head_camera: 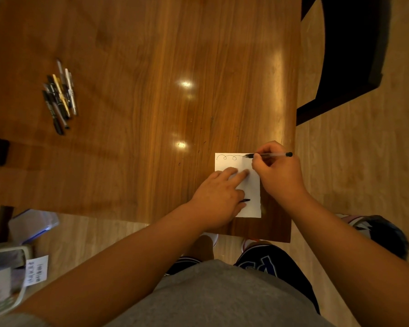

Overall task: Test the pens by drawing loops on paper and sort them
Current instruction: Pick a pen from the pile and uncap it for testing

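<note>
A small white sheet of paper (250, 185) lies near the table's front right corner, with a line of loops drawn along its top edge. My right hand (279, 175) grips a clear pen with a black end (273, 155), its tip touching the paper's top right. My left hand (219, 197) lies flat on the paper, fingers spread, holding it down. A black pen cap (245, 200) pokes out from under its thumb. A pile of several pens (59, 95) lies far off at the table's left.
The wooden table (139, 90) ends at its right edge just beyond my right hand. A dark chair (345, 62) stands at the far right. On the floor at the lower left are a plastic folder (33, 225) and a bag with labels (5, 279).
</note>
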`<state>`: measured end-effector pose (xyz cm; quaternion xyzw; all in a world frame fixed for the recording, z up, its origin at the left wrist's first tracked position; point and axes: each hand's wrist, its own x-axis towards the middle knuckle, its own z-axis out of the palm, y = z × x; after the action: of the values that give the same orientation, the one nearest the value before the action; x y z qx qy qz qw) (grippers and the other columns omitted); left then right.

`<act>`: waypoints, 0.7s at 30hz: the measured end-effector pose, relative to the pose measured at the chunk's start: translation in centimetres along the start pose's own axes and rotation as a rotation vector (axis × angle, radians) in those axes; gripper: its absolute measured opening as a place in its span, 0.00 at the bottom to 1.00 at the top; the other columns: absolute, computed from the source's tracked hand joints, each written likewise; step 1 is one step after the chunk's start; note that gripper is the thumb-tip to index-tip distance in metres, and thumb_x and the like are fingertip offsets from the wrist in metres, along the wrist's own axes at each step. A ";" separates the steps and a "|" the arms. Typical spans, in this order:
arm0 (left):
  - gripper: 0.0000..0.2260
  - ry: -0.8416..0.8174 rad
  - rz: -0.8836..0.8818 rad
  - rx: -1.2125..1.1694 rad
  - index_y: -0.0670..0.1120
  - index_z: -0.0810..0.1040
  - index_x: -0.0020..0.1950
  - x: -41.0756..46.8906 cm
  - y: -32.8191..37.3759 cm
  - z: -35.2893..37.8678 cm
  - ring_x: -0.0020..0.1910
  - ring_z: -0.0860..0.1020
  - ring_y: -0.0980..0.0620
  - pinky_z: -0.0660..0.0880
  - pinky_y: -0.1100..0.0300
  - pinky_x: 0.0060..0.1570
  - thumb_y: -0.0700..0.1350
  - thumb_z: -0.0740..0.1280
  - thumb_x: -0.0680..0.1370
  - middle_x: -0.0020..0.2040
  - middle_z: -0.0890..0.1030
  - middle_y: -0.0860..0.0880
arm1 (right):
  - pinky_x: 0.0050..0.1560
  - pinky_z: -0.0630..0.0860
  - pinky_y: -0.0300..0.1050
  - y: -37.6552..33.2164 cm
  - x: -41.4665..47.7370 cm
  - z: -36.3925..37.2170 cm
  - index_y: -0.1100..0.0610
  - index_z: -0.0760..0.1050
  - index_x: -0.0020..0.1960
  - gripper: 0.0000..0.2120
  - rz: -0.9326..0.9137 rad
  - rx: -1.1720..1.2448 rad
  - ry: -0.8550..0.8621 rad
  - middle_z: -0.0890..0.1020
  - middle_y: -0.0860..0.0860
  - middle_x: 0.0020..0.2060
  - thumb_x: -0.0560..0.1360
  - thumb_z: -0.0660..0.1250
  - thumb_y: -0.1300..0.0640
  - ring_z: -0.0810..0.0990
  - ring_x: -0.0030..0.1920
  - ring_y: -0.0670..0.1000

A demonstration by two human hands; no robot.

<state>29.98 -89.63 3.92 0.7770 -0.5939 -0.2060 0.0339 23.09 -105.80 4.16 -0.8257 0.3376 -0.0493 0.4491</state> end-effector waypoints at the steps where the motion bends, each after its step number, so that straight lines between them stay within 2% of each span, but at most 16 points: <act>1: 0.17 0.008 0.000 -0.011 0.50 0.82 0.57 0.0 0.0 0.1 0.72 0.62 0.43 0.63 0.46 0.68 0.57 0.59 0.80 0.75 0.65 0.45 | 0.33 0.70 0.30 0.1 -0.1 -0.1 0.48 0.75 0.49 0.02 0.004 -0.001 -0.002 0.78 0.39 0.38 0.78 0.67 0.54 0.79 0.39 0.41; 4: 0.17 0.003 -0.009 -0.033 0.50 0.82 0.58 0.2 -0.1 0.0 0.73 0.61 0.43 0.62 0.46 0.68 0.57 0.58 0.80 0.75 0.65 0.45 | 0.34 0.70 0.31 0.2 -0.4 -0.3 0.48 0.74 0.49 0.03 0.017 0.012 -0.001 0.78 0.41 0.39 0.78 0.67 0.54 0.79 0.39 0.41; 11: 0.17 -0.022 -0.013 -0.007 0.50 0.81 0.59 0.6 0.0 -0.6 0.72 0.62 0.44 0.68 0.47 0.63 0.57 0.59 0.81 0.74 0.66 0.46 | 0.36 0.75 0.33 0.4 -0.7 0.1 0.48 0.74 0.50 0.03 0.002 0.021 -0.017 0.79 0.43 0.42 0.78 0.67 0.54 0.79 0.41 0.41; 16: 0.18 -0.057 -0.012 0.025 0.51 0.80 0.60 0.7 0.2 -0.8 0.72 0.61 0.43 0.67 0.47 0.61 0.57 0.56 0.81 0.76 0.61 0.47 | 0.36 0.75 0.35 0.2 -0.3 0.3 0.48 0.74 0.49 0.02 -0.005 0.033 -0.015 0.80 0.43 0.41 0.78 0.67 0.54 0.80 0.41 0.43; 21: 0.18 -0.078 -0.013 0.067 0.52 0.80 0.61 0.9 0.3 -0.8 0.73 0.60 0.42 0.65 0.46 0.62 0.58 0.56 0.81 0.78 0.59 0.47 | 0.34 0.72 0.31 0.4 -0.1 0.0 0.48 0.74 0.49 0.02 -0.006 0.034 0.009 0.78 0.40 0.39 0.78 0.67 0.54 0.79 0.41 0.41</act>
<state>30.12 -90.68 4.47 0.7728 -0.5963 -0.2166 -0.0166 22.84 -105.93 3.88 -0.8188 0.3364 -0.0601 0.4614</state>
